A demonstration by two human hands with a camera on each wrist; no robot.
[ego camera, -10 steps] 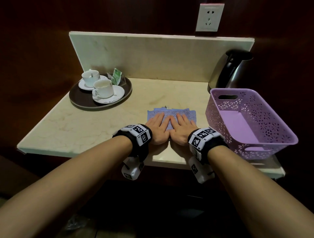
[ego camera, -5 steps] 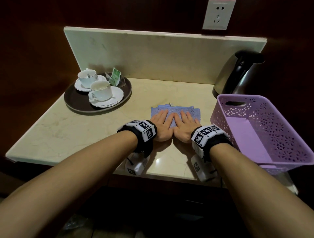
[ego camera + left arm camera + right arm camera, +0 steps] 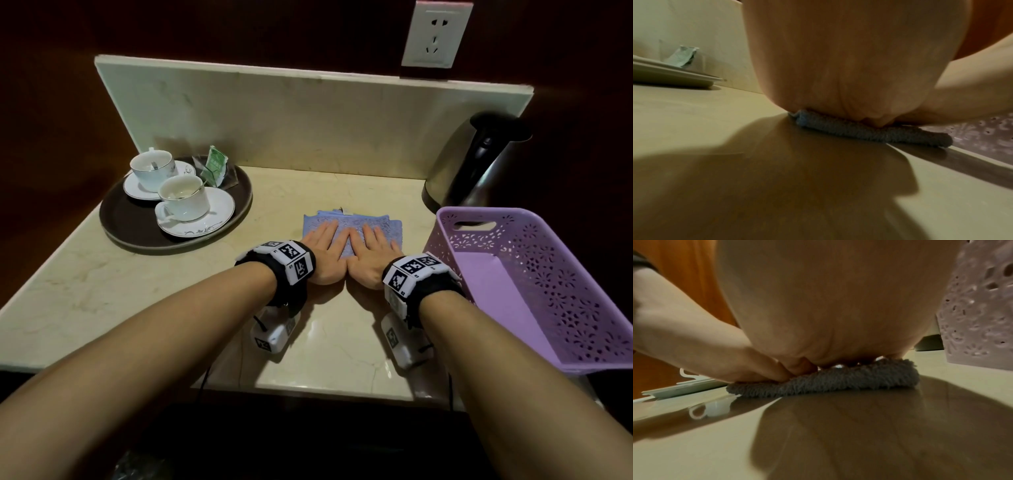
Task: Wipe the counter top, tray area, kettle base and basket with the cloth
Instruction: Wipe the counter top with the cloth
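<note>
Both hands are lying flat side by side on a folded blue terry cloth in the middle of the beige marble counter top. Left hand is pressing down on the cloth's left half, fingers straight and together, nothing gripped; right hand is doing the same on the right half, fingers straight and slightly spread, thumbs of the two hands touching at the near edge. The left wrist view is showing the palm heel of the left hand sitting on the folded edge of the cloth, with the right hand's thumb coming in from the right. The right wrist view is showing the right hand bearing on the fluffy cloth, the left hand's thumb tucked in beside it. A lilac perforated plastic basket is standing just right of the cloth, hanging over the counter's front edge; its wall is filling the right of the right wrist view. A stainless steel kettle with black handle is standing behind the basket against the backsplash; its base is not visible. At far left, well apart from the cloth, a round dark brown tray is carrying two white cups on saucers and a green tea sachet. A white wall socket is sitting above the backsplash.
</note>
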